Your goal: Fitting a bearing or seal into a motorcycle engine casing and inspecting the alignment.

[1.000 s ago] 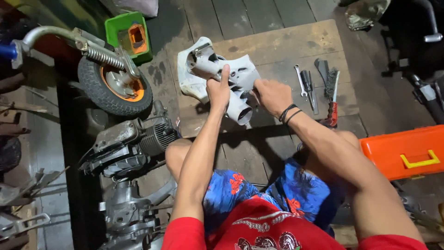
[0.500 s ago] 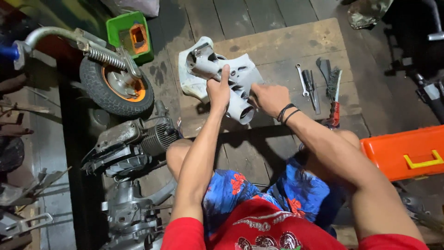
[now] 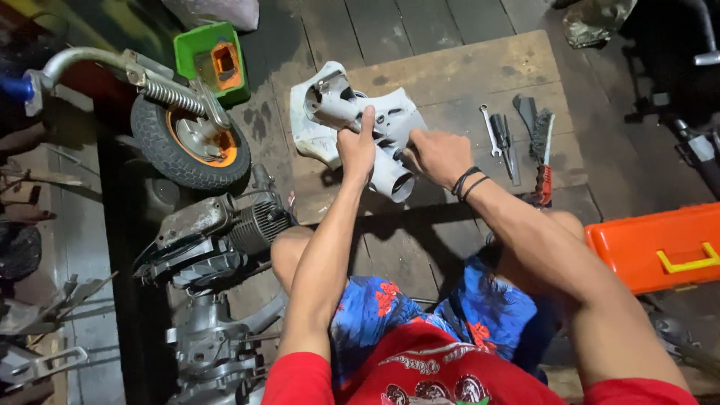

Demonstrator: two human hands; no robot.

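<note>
A pale grey, moulded plastic scooter handlebar cover (image 3: pixel 352 112) with round openings sat over the near left part of a square wooden board (image 3: pixel 465 75) laid on the dark plank floor (image 3: pixel 420 19). Both of the person's hands were on it. The left hand (image 3: pixel 358 146) gripped the middle of the cover from the near side, its fingers closed around the shell and the forefinger stretched straight up along the top face. The right hand (image 3: pixel 439 154), with dark bands on its wrist, was clamped on the cover's right near end, just above the open tube mouth that pointed toward the person. The bulk of the cover therefore lay beyond and to the left of both hands, with the larger opening at its far left end clear of either grip.

Toward the board's right edge, well apart from the right hand, lay a small silver spanner (image 3: pixel 489 129), a dark-handled screwdriver (image 3: pixel 507 146) and a wire brush with a red handle (image 3: pixel 544 161). An orange plastic toolbox with a yellow handle (image 3: pixel 664 247) stood off the board's near right corner. To the left of the board, on the floor, were a small black tyre on an orange rim (image 3: pixel 191 146), a green plastic tray (image 3: pixel 214 60) beyond it, and a grey finned engine block (image 3: pixel 217 236) near the person's left knee.
</note>
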